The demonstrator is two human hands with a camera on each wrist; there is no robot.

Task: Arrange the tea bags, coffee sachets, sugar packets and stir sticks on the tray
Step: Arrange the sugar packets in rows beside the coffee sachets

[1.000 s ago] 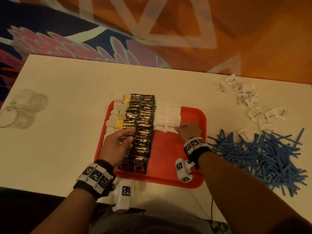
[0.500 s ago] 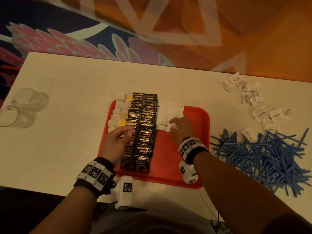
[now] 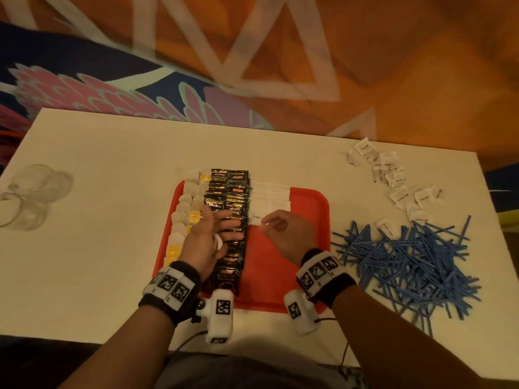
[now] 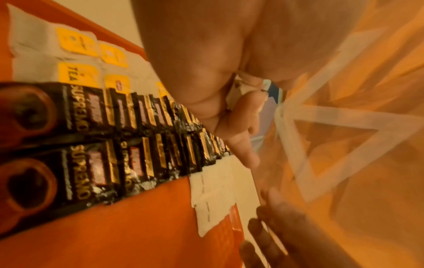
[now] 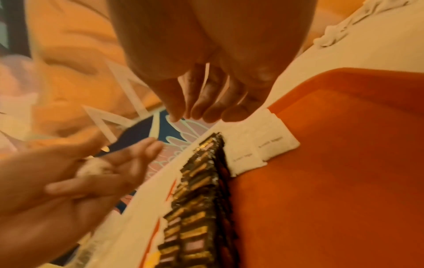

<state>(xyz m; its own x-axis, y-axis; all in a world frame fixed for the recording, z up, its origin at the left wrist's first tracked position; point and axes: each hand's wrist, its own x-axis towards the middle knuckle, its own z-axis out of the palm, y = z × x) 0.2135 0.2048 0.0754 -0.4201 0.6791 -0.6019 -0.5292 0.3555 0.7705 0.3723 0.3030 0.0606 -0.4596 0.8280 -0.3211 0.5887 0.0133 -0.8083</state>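
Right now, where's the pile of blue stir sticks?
In the head view, the blue stir sticks lie heaped on the table, right of the red tray, just below the loose sugar packets.

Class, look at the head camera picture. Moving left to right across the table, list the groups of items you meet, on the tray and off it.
Clear glasses → tea bags → black coffee sachets → white sugar packets on the tray → blue stir sticks.
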